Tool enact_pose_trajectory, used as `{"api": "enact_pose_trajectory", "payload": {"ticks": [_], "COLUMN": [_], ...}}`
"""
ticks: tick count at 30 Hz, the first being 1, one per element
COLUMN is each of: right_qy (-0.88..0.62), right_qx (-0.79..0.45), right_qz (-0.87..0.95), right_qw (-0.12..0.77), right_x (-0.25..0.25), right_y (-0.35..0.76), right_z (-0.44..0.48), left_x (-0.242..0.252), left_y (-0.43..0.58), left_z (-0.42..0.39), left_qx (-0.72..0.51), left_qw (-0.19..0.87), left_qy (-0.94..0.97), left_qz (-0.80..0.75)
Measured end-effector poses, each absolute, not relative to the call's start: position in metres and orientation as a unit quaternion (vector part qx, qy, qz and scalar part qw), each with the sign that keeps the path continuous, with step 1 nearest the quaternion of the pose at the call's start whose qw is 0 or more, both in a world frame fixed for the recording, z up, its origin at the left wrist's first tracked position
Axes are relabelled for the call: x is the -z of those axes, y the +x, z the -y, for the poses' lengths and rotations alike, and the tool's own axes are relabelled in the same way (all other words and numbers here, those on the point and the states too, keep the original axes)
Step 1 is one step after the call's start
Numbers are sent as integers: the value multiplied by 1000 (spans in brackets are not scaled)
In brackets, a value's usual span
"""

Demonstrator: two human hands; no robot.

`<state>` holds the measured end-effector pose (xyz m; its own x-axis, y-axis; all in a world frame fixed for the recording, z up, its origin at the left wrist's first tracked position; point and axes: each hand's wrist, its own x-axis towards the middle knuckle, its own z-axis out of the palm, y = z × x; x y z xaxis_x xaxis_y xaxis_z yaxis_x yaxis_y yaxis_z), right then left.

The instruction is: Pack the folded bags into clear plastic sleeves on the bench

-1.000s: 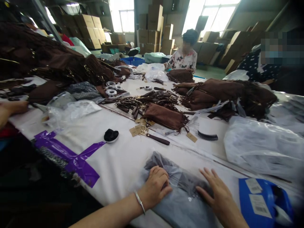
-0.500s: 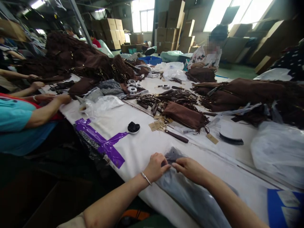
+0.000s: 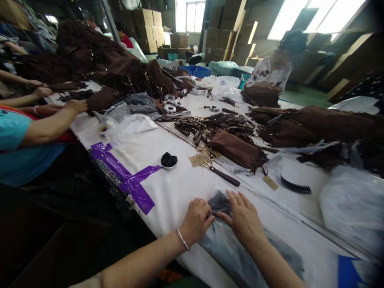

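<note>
Grey packet (image 3: 223,244); brown pouch (image 3: 235,148); purple tape (image 3: 132,184).

Purple tape (image 3: 141,196) is stuck along the edge of the white table (image 3: 138,152), a black bundle (image 3: 169,159) being set in a small white dish (image 3: 169,167) at one strip's end. Dark straps (image 3: 223,122) are heaped behind a brown fringed pouch (image 3: 235,148), with a black comb (image 3: 295,186) laid to its right. Cartons (image 3: 147,34) are stacked near the far windows (image 3: 190,16)
</note>
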<state>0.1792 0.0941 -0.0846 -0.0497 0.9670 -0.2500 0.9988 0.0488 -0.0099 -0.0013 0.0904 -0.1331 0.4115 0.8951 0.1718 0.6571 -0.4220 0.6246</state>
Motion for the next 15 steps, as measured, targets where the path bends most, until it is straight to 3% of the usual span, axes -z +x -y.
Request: {"api": "enact_pose_trajectory", "payload": {"ticks": [3,6,12,15], "right_qy": [705,749,770,744], "right_qx": [178,212,316,379], "right_qz": [-687,-624,-547,-529], "right_qw": [-20,-65,-94,-149], "right_x": [107,108,64,27], "right_y": [186,208,243,247], "right_z": [-80,-74,-50,-18], "left_x": [139,149,166,167], "left_y": [-4,-7,-8,-10], "left_z": [-93,-99,-127,-135], "left_qx": [-301,-344,-348,-347], "left_qw": [234,224,274,297], "left_qy": [791,781,757,717], "left_qz": [-479,-470,-481,-527]}}
